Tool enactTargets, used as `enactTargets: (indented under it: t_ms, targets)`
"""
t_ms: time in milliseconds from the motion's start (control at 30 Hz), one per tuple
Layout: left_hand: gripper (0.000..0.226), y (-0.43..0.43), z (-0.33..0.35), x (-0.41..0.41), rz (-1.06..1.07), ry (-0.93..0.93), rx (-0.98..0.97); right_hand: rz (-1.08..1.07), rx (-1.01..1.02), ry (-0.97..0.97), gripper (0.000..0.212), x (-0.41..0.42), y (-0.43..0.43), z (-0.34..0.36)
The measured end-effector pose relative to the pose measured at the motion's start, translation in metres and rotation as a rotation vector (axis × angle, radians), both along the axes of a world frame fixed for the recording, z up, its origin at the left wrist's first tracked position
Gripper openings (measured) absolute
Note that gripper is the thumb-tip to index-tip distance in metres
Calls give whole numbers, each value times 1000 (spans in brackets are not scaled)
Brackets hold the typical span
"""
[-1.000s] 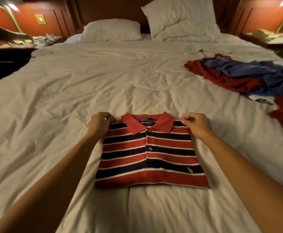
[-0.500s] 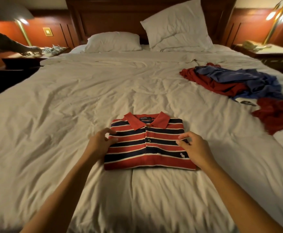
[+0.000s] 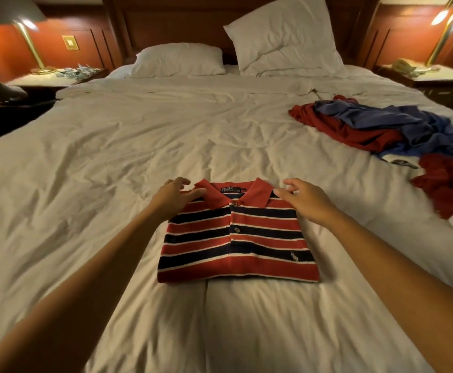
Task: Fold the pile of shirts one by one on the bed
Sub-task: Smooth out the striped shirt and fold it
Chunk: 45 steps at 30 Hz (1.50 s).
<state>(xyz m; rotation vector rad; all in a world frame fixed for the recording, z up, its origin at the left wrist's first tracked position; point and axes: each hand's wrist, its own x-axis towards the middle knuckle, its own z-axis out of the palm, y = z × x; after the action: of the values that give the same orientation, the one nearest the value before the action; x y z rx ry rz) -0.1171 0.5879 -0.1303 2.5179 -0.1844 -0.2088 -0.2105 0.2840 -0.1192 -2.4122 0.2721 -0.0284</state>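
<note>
A red, navy and white striped polo shirt lies folded in a neat square on the near middle of the big bed with white sheets. The left hand sits at the shirt's far left corner, beside the red collar, with its fingers spread and curled loosely, not gripping. The right hand sits at the far right corner in the same way, fingers apart and touching the cloth lightly. On the far right lies a messy pile of red and blue shirts, well apart from the folded one. Two white pillows lean at the dark wooden headboard. A brass lamp stands on the left bedside table.
</note>
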Motion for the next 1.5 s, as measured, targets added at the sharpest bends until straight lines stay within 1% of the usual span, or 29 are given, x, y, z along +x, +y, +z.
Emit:
enactTargets:
  t_ms: [67, 167, 233, 300, 367, 400, 467, 533, 567, 667, 733, 800, 867, 900, 1000, 1067, 1133, 1200, 1267, 1367, 1433, 1500]
  targets:
    - [81, -7, -5, 19, -63, 96, 62, 50, 18, 78, 68, 24, -1, -9]
    - [87, -10, -9, 43, -138, 186, 93, 127, -23, 163, 66, 53, -2, -18]
    - [81, -9, -9, 55, -204, 281, 52, 165, -20, 220, 63, 68, -6, -16]
    - [66, -7, -10, 62, -254, 366, 0, 224, -19, 304, 65, 82, -11, -15]
    - [51, -6, -9, 65, -268, 407, -72, 283, -44, 391, 60, 89, -12, -10]
    - [49, -6, -6, 65, -268, 412, -112, 303, -30, 415, 55, 90, -11, -6]
    - [55, -2, 6, 61, -255, 409, -175, 330, 22, 414, 50, 91, -9, 9]
    - [62, 4, 31, 57, -247, 397, -208, 343, 34, 369, 46, 89, -5, 37]
    - [60, 7, 48, 56, -250, 388, -229, 339, 37, 335, 44, 89, -2, 55]
    - [41, 24, 115, 55, -234, 303, -306, 322, 45, 191, 38, 90, 13, 122]
    - [37, 42, 166, 59, -234, 219, -294, 304, 30, 99, 35, 95, 30, 174]
    - [48, 67, 217, 64, -230, 120, -264, 285, -8, 37, 28, 100, 53, 226]
    - [59, 98, 267, 69, -198, 13, -269, 265, -40, -30, 28, 104, 81, 277]
    - [61, 114, 292, 71, -181, -27, -284, 257, -49, -66, 28, 105, 96, 303]
    - [62, 164, 370, 72, -152, -136, -349, 263, -52, -147, 25, 102, 146, 381]
    - [60, 196, 416, 69, -157, -185, -355, 269, -63, -181, 34, 96, 178, 429]
    - [56, 221, 454, 63, -166, -240, -334, 293, -63, -190, 36, 88, 205, 465]
    - [52, 241, 485, 55, -162, -282, -293, 318, -62, -180, 36, 78, 229, 492]
    - [49, 261, 505, 46, -167, -284, -271, 342, -43, -185, 40, 68, 247, 509]
    - [56, 287, 523, 28, -171, -255, -279, 390, -33, -199, 41, 57, 269, 522]
    - [56, 302, 529, 13, -151, -256, -295, 406, -38, -219, 36, 54, 281, 524]
    - [46, 317, 534, 0, -101, -240, -286, 422, -40, -234, 23, 50, 293, 527]
